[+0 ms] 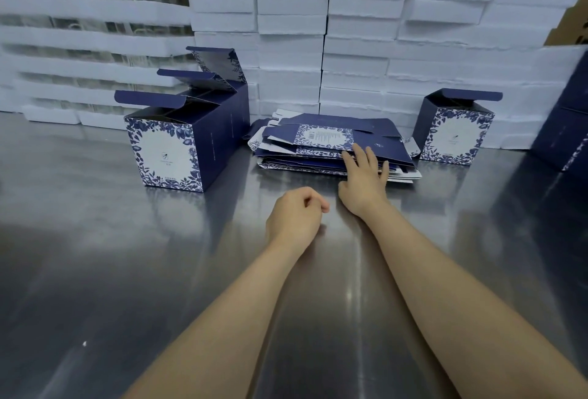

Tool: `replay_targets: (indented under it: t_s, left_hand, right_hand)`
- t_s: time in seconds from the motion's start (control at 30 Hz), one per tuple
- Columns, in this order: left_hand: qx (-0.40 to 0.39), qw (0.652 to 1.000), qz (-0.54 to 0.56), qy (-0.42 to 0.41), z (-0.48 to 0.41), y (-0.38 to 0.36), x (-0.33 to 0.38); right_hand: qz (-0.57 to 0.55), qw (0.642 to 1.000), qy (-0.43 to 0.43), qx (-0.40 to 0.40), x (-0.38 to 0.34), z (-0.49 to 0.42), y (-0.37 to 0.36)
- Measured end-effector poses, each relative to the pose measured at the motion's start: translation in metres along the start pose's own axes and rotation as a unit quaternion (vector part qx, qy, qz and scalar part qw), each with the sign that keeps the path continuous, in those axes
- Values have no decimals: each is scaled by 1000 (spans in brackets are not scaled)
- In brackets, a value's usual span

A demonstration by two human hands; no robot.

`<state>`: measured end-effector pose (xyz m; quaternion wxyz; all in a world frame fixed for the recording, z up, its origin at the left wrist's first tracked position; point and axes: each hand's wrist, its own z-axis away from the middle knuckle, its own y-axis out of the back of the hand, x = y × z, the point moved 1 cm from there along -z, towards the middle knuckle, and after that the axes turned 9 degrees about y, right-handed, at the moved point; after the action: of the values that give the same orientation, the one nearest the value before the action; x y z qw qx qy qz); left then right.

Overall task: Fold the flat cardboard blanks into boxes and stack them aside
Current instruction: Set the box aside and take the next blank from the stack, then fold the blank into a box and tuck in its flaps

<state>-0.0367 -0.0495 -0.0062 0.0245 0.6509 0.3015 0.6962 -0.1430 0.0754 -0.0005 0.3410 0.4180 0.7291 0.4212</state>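
My right hand (362,176) lies fingers spread on the pile of flat blanks (327,139), navy with blue floral borders, mid-bench (127,271). My left hand (294,217) is curled, holding nothing. Three folded boxes (178,141) stand left, lids up; a fourth box (453,128) right.

left hand (294,214) and right hand (362,180) bare

Brightly and coolly lit from above, with pale glare streaks on the table (95,255), soft blur throughout, bowed lines beyond its far edge.
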Motion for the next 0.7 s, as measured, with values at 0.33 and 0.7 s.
replay_targets:
  t_s: [0.33, 0.7]
  left_hand:
    - [10, 991, 127, -41, 1, 7, 5]
    - [-76, 904, 420, 28, 26, 23, 16]
  right_hand:
    - [-181, 816, 26, 549, -14, 23, 114]
    - [-317, 947, -7, 53, -2, 68, 240]
